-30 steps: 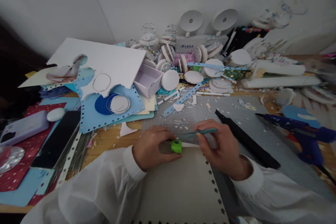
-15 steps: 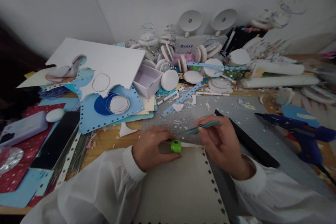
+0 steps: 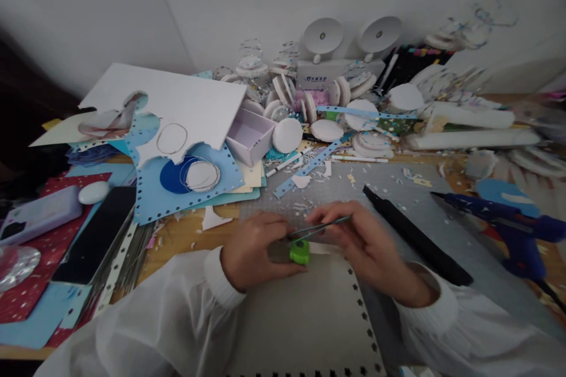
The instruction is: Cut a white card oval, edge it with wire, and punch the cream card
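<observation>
A small green craft punch (image 3: 299,252) sits at the top edge of a grey-white card (image 3: 305,318), whose right and lower edges carry rows of small flower- or star-shaped holes. My left hand (image 3: 256,250) is curled around the punch, fingers behind it and thumb in front. Between the fingers and thumb of my right hand (image 3: 365,244) is a pair of teal tweezers (image 3: 325,226). Their tips reach over the top of the punch; whether they pinch anything there is too small to tell.
Right of the card, a black bar-shaped tool (image 3: 415,235) lies on the grey cutting mat (image 3: 354,179), beside a blue glue gun (image 3: 508,221). Cut cardboard (image 3: 177,94), a lilac box (image 3: 250,135) and white discs (image 3: 287,135) fill the back. Phones (image 3: 97,235) lie left.
My right hand has moved left, lowering the tweezers onto the green punch. The punch now sits slightly lower and tilted in my left hand.
</observation>
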